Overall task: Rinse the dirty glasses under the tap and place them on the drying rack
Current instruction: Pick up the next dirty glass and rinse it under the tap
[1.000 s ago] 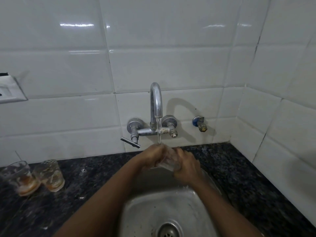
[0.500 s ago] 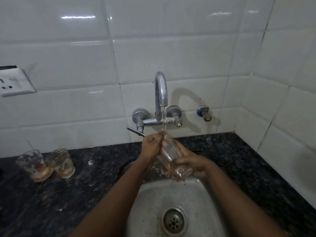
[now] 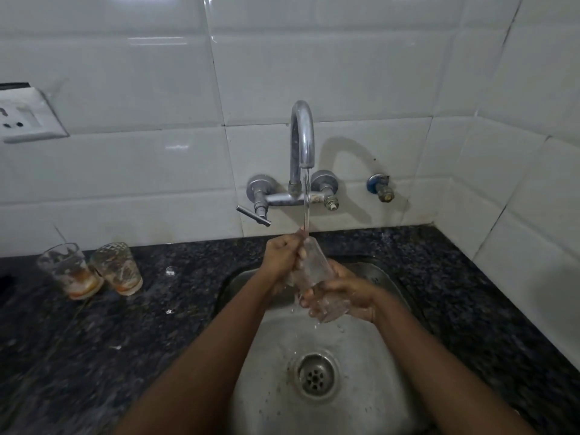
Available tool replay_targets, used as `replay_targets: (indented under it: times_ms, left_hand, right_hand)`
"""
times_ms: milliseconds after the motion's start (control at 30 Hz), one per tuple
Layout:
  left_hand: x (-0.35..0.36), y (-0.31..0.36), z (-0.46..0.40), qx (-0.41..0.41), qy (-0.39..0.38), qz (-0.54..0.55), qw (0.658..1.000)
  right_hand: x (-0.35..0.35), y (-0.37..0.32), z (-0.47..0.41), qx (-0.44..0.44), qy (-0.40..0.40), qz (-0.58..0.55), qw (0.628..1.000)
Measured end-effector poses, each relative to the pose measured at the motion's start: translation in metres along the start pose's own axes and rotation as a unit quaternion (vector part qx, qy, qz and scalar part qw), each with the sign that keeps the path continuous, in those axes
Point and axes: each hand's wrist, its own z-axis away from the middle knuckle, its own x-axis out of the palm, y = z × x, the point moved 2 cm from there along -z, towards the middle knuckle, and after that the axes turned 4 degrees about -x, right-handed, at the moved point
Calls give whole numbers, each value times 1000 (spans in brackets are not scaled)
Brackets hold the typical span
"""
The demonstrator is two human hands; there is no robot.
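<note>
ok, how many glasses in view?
3. One glass held in both hands under the tap; two dirty glasses side by side on the counter, left. No others visible in frame.

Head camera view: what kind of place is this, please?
Most likely a home kitchen. A steel sink is set into a dark stone counter, a wall tap runs over a glass held in both hands, and two dirty glasses wait by the white-tiled wall.
</note>
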Motion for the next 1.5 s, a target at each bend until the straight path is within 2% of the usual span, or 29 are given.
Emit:
replay_targets:
  times_ms: [67,100,133,200,233,267,333,400,467,533,600,633,700,733,767,867,900,933,1000,1033,1067,1133,1167,1200,1233,1300,1333,1400,1500]
  left_hand:
    - [2,2,-3,-14,-23,-28,999]
    - [5,4,-7,-17,-26,-70,997]
    - [9,6,-10,-18,-26,-141,989]
    - [16,12,-12,-19,6,-282,959]
    - [17,15,-12,-16,30,-314,949]
    - [16,17,-13,-6,43,-314,949]
    - [12,13,-16,8,31,-257,966]
    - [9,8,-12,6,5,-146,989]
    - [8,4,-5,11,-19,-69,997]
    - [9,2,-2,12,-39,-42,998]
    - [10,4,-4,3,-46,-99,994]
    - [13,6,-7,0,-40,-156,987]
    - [19,12,-11,6,-5,-261,965]
    - [21,15,-11,19,11,-280,960]
    - [20,18,-10,36,12,-270,962]
    - [7,13,-3,63,-31,-115,991]
    - [2,12,2,61,-51,-60,995]
    - [0,10,6,59,-67,-43,995]
    - [-1,9,3,52,-83,-106,989]
    - [0,9,-1,37,-81,-157,984]
    - [1,9,-6,15,-67,-208,976]
    - [3,7,-14,-27,15,-257,966]
    - [4,7,-14,-19,69,-240,968]
    - [5,8,-10,12,114,-206,972]
    - [6,8,-6,45,134,-177,974]
    - [6,8,2,87,98,-131,983]
    - [5,6,5,93,62,-105,988]
    - [1,6,8,98,5,-98,990]
    - [5,11,3,107,-38,-215,970]
  right_hand:
    - [3,-1,-1,5,46,69,997]
    - [9,-4,1,-2,92,175,980]
    - [18,-7,3,-11,142,330,933]
    - [38,-13,9,-48,226,596,769]
    - [40,-12,10,-65,233,632,737]
    - [37,-12,9,-82,219,623,747]
    - [21,-15,5,-105,167,524,828]
    - [5,-12,6,-99,97,312,940]
    - [-1,-5,9,-57,40,90,993]
    - [-3,-3,12,-42,40,47,997]
    - [2,-4,11,-47,101,175,978]
    - [9,-6,11,-51,149,303,940]
    - [26,-9,9,-51,237,577,780]
    - [30,-8,9,-60,258,622,737]
    - [27,-6,7,-64,253,612,747]
    - [8,-11,12,-50,160,277,946]
    - [3,-9,14,-20,114,147,982]
    - [1,-7,16,1,83,67,994]
    - [2,-5,13,6,100,123,987]
    - [5,-5,11,-10,134,250,959]
    - [11,-7,10,-21,163,416,894]
    - [31,-8,12,-58,219,695,682]
    - [35,-5,9,-83,238,742,621]
    - [36,-4,8,-110,248,742,613]
    - [31,-3,6,-120,236,709,654]
    - [15,-8,7,-108,178,463,861]
    - [8,-8,8,-84,139,328,931]
    - [4,-7,12,-57,107,218,968]
    - [10,-5,9,-69,216,349,909]
